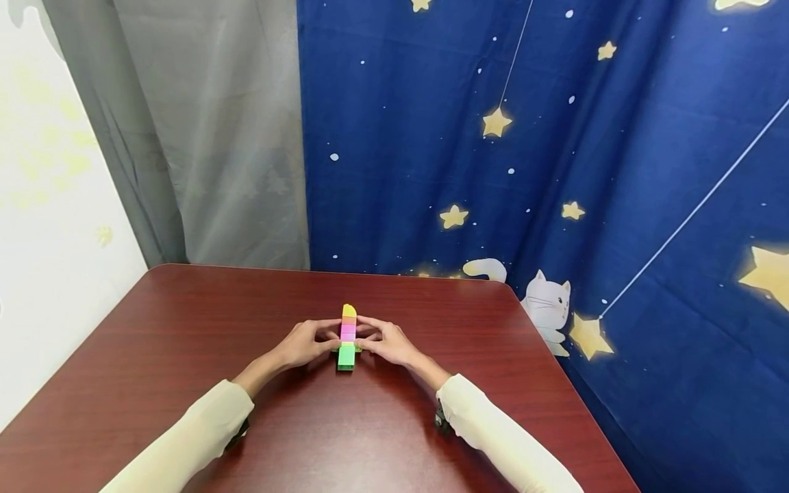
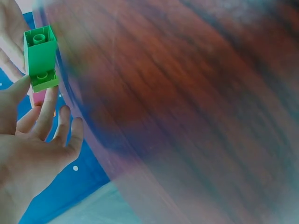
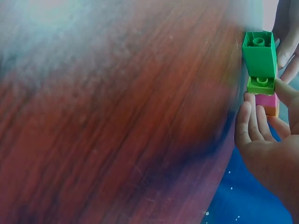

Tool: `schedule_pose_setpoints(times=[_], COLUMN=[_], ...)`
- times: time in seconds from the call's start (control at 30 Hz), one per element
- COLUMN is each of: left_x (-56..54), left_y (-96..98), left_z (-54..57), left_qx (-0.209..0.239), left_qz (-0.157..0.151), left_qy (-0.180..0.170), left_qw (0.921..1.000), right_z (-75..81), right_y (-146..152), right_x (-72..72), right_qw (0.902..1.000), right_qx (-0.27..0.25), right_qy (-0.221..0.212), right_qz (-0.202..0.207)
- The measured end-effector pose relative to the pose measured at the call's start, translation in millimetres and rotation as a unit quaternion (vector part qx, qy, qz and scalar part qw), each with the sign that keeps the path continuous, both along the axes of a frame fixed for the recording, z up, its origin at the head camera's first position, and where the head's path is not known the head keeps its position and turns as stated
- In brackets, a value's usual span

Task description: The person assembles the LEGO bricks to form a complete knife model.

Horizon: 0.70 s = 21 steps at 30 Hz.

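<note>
Between both hands is a stack of toy building blocks (image 1: 348,333), joined in a column. Yellow, rounded block (image 1: 349,311) tops one end, followed by orange and pink blocks, and a bright green block (image 1: 346,357) forms the end nearest the person. My left hand (image 1: 305,342) pinches the stack from the left with thumb and fingers. From the other side, my right hand (image 1: 390,342) grips it in the same manner. The wrist views show the hollow underside of the green block (image 2: 42,58) and a lighter green block (image 3: 260,86) beside it. Fingers partly cover the pink part.
A dark reddish wooden table (image 1: 345,438) lies under the hands. Behind its far edge hang a grey curtain (image 1: 222,137) and a blue curtain (image 1: 401,137) with stars. A white patterned surface (image 1: 49,226) stands at the left.
</note>
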<state>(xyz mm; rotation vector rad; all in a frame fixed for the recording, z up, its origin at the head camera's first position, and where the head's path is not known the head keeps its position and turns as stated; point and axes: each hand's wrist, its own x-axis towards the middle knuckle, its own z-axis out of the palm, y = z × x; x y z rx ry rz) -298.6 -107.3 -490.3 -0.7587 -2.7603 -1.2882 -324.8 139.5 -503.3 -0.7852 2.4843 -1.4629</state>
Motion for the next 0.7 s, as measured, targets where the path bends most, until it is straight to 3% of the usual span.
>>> schedule_pose_setpoints(times=[0.7], left_x=[-1.1], left_y=[0.6], left_z=[-3.8], left_qx=[-0.025], left_qz=[0.007], left_qy=[0.0], left_qw=[0.9997], right_z=[-3.4], right_y=[-1.1], right_x=[2.4], right_qw=[0.9997], right_qx=[0.024], right_qy=[0.009], right_qz=[0.003])
